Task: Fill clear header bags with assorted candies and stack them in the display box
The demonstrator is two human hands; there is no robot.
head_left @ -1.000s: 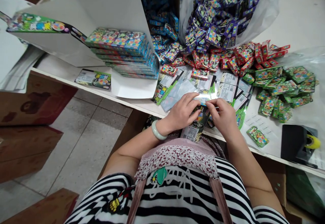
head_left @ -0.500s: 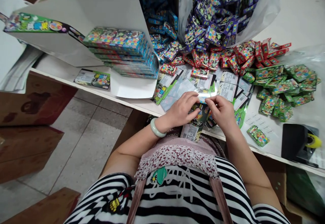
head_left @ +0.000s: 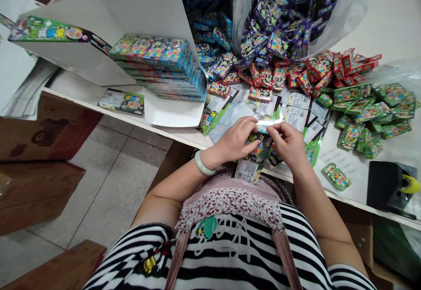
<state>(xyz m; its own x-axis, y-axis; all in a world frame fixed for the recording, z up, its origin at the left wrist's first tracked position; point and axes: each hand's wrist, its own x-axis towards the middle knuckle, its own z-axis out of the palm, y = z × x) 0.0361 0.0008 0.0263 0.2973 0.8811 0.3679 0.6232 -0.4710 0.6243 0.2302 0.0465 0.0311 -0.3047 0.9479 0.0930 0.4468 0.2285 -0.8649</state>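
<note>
A black printed card packet with a clear, pale-blue-edged top end lies at the table's front edge, its lower end hanging toward my apron. My left hand lies along its left side, fingers curled at the top end and thumb across the printed face. At the top right corner, my right hand pinches the clear edge between thumb and bent fingers. More printed card packets with barcodes are spread flat beyond both hands. Small red boxes rest on these packets.
Purple boxes fill a clear bag at the back; blue boxes lie left of it. Green boxes are heaped right, near a tape dispenser. Stacked box sets stand in an open white carton. Brown cartons occupy the floor.
The view has shifted slightly, moving the table items a little to the right. Both hands keep nearly the same hold at the packet's top end.
</note>
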